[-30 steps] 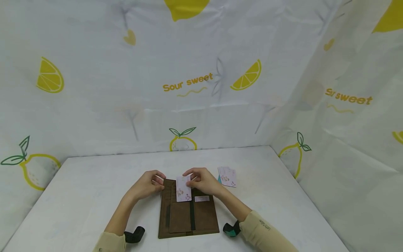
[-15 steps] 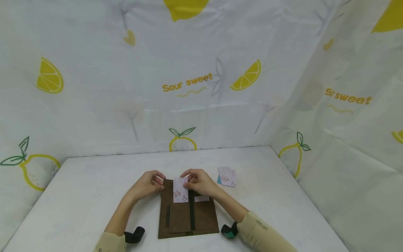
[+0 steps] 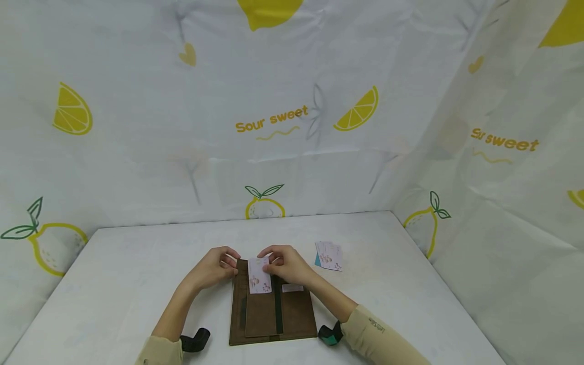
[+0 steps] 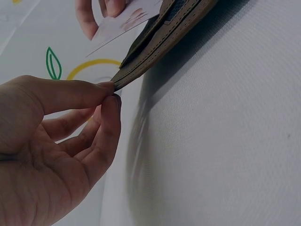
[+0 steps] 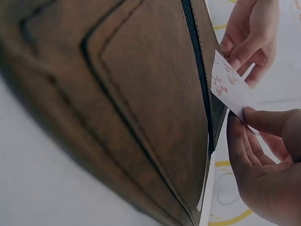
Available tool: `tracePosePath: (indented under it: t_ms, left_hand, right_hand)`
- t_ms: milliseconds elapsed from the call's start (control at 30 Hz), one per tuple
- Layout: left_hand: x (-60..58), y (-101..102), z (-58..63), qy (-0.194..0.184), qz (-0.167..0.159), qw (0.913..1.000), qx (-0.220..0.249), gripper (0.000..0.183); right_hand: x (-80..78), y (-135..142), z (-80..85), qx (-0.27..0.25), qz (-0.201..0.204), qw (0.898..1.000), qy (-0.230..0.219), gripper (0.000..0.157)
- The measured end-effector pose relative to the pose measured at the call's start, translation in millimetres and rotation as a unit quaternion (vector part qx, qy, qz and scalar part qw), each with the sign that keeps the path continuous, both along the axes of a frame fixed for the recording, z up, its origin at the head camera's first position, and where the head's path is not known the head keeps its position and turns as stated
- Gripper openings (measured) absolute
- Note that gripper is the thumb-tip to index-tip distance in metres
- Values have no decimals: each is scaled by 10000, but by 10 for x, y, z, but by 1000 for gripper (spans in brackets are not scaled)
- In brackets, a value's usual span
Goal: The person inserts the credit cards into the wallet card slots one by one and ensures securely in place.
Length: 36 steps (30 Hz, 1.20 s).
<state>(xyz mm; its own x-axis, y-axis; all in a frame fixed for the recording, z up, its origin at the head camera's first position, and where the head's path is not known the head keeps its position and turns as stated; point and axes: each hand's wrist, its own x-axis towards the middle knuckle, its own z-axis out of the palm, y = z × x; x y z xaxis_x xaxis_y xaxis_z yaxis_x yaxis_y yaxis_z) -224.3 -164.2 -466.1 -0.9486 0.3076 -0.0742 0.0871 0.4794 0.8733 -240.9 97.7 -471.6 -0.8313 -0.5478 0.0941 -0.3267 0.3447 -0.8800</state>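
A brown wallet (image 3: 261, 315) lies unfolded on the table, with stitched pockets and a dark band down its middle. My left hand (image 3: 213, 267) pinches the wallet's far left corner between thumb and fingers, as the left wrist view shows. A pale card (image 3: 259, 277) with a pinkish print is over the wallet's left half. My right hand (image 3: 288, 264) pinches this card by its right edge near the top; in the right wrist view the thumb is on the card's face (image 5: 230, 87). Another white card (image 3: 292, 288) shows as a strip in the wallet's right half.
Several similar cards (image 3: 330, 256) lie in a loose pile to the right of the wallet, a blue edge showing beneath. A white cloth with lemon prints (image 3: 264, 172) hangs behind the white table (image 3: 388, 284) and on the right side.
My right hand has moved the card leftward and slightly nearer over the wallet's left half. The left hand has stayed at the corner.
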Motion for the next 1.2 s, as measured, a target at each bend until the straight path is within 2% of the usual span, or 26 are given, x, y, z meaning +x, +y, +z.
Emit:
tracePosePath:
  t_ms: [400, 767, 1200]
  left_hand:
    - [-1, 10, -9, 36, 8, 10000, -25, 30]
    - [3, 13, -6, 0, 27, 10000, -14, 29]
    - [-4, 17, -30, 0, 2, 10000, 52, 30]
  right_hand:
    - [33, 6, -33, 202, -53, 9992, -350, 28]
    - [22, 47, -22, 298, 86, 9986, -434, 29]
    - [-32, 151, -78, 152, 142, 9930, -1158, 32]
